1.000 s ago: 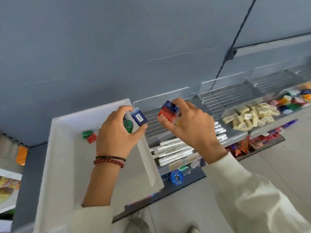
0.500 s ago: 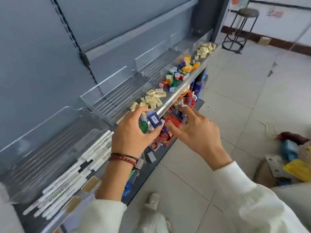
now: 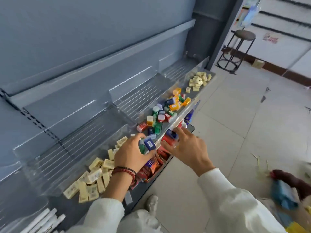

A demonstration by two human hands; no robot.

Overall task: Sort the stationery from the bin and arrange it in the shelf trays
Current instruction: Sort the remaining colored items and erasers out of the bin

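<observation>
My left hand (image 3: 133, 153) grips a blue sharpener (image 3: 149, 144) and a green one (image 3: 142, 148), just in front of the shelf's metal front rail (image 3: 176, 121). My right hand (image 3: 188, 151) holds a red sharpener (image 3: 167, 140) and a blue one (image 3: 172, 134) against the same rail. Beyond both hands lies the clear tray of mixed coloured sharpeners (image 3: 165, 109). A tray of cream erasers (image 3: 94, 177) sits under my left wrist, and another pile of cream erasers (image 3: 199, 79) lies at the far end. White markers (image 3: 45, 221) show at the bottom left.
Clear plastic dividers (image 3: 134, 84) stand between the shelf compartments. A lower shelf holds red and orange packets (image 3: 151, 167). A round stool (image 3: 235, 49) stands at the far right wall. Blurred blue and yellow items (image 3: 282, 197) lie on the tiled floor at right.
The white bin has left the view. Both hands, each still holding sharpeners, have moved along the shelf from the marker tray, past the eraser tray, up to the coloured-sharpener tray.
</observation>
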